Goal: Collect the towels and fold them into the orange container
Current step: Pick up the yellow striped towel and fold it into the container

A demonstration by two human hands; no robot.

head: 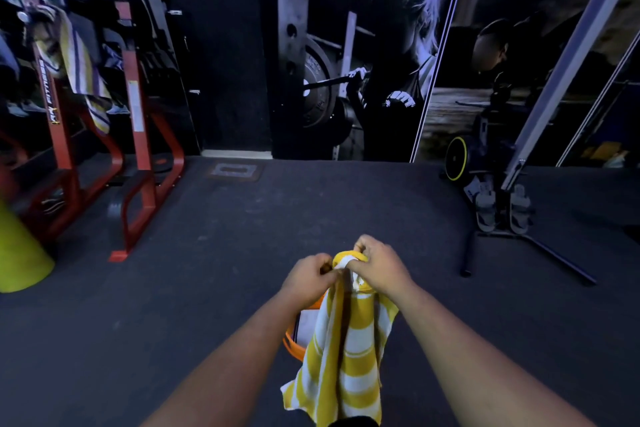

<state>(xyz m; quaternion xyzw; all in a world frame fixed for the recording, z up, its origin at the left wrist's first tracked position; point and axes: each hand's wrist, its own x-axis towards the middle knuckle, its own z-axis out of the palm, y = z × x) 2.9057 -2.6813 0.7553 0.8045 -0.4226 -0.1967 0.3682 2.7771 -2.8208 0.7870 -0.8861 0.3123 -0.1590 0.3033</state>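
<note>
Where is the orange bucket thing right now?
In the head view, the orange container sits on the dark floor low in the middle, mostly hidden behind the yellow striped towel that the left hand and right hand hold up.

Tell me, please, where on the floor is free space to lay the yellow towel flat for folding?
Bare dark floor lies ahead of both hands, between the red machine frame on the left and the rowing machine on the right. Directly below the striped towel it is crowded: the orange container sits there.
</note>
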